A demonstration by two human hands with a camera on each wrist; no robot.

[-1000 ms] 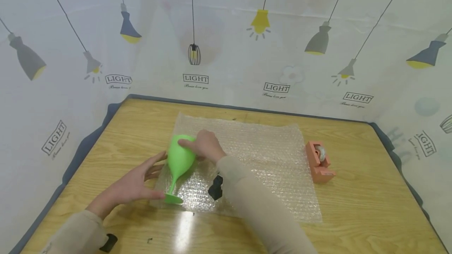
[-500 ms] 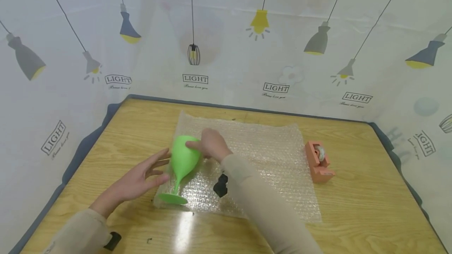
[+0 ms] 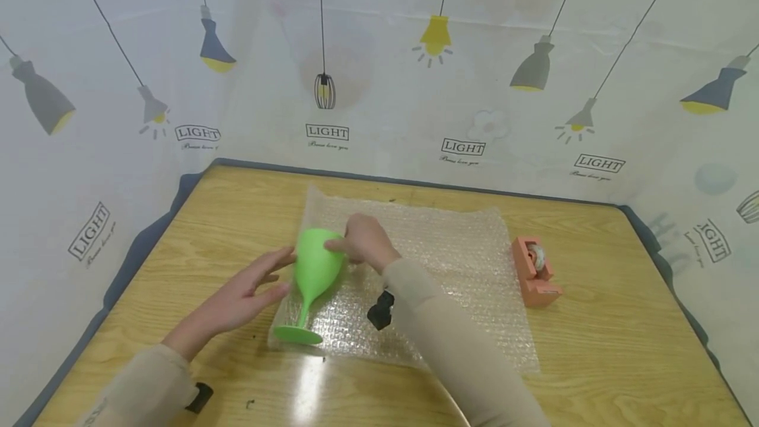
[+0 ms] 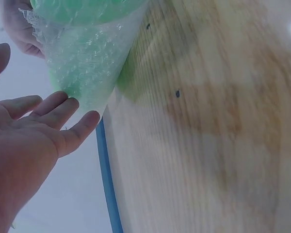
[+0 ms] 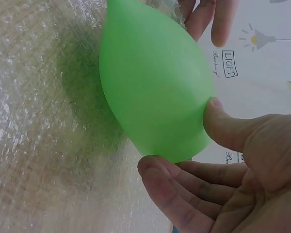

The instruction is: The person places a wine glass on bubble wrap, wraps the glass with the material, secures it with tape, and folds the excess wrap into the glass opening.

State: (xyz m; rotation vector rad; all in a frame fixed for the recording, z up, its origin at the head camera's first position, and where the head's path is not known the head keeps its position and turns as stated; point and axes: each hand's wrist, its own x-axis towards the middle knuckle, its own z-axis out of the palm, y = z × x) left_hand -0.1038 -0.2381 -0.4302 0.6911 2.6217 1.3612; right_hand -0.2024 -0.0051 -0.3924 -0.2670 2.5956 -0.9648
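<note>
A bright green goblet [image 3: 317, 262] lies tilted on its side over the left part of a sheet of bubble wrap [image 3: 439, 269], its round foot toward me. My right hand [image 3: 369, 240] holds the bowl near the rim, thumb on one side and fingers at the other; the right wrist view shows this grip on the goblet [image 5: 155, 82]. On the left, my left hand [image 3: 243, 292] has its fingers extended. In the left wrist view its fingertips rest against the raised edge of the bubble wrap [image 4: 87, 53], which curves up beside the goblet.
An orange tape dispenser [image 3: 535, 275] with a roll of tape stands to the right of the wrap. The wooden table [image 3: 622, 321] is bordered by a cloth backdrop [image 3: 391, 84] printed with lamps.
The goblet and both hands have shifted a little to the right. The left edge of the bubble wrap has moved right with them, and my left thumb has come off the goblet's foot.
</note>
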